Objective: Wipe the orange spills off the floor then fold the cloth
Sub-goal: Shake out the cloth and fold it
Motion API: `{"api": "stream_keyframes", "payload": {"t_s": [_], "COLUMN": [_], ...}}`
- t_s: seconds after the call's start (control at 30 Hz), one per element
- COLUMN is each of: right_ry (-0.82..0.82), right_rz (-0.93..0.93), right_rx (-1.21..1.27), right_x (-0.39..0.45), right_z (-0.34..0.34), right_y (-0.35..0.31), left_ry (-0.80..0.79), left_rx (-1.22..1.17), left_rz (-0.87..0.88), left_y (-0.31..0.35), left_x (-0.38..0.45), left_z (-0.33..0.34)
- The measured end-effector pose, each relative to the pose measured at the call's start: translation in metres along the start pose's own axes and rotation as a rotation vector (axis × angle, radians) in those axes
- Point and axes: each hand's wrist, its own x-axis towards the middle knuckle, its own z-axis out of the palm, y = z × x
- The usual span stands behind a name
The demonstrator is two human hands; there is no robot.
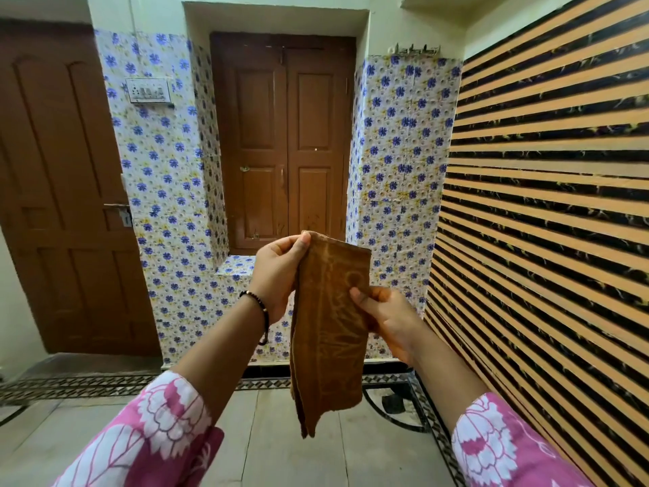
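Note:
A brown patterned cloth (328, 332) hangs in front of me, folded lengthwise into a narrow strip with its lower end dangling above the floor. My left hand (277, 272) pinches its top left corner, thumb and fingers curled over the edge. Lower down, my right hand (386, 319) grips the cloth's right edge at about mid-height, thumb on the front. No orange spill is visible on the floor (277, 448).
A brown double door (284, 142) stands straight ahead in a recess, and another brown door (59, 184) at the left. Floral blue tiling (168, 191) covers the wall between them. A striped orange and black wall (548, 205) runs along the right.

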Motion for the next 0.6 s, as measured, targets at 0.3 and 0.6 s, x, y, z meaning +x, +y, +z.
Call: {"api": "stream_keyframes", "payload": {"t_s": [0.3,0.6], "right_ry": [0.255,0.302], "right_rz": [-0.320,0.020], "right_rx": [-0.206,0.118], "right_x": [0.001,0.014], "right_z": [0.012,-0.026], "right_y": [-0.022,-0.023], "left_ry": [-0.166,-0.301], "left_rx": [-0.069,0.047], "left_rz": [-0.386,-0.254], "left_y": [-0.044,-0.060], "left_x": [-0.016,-0.032], "left_z": [-0.011,0.008]}}
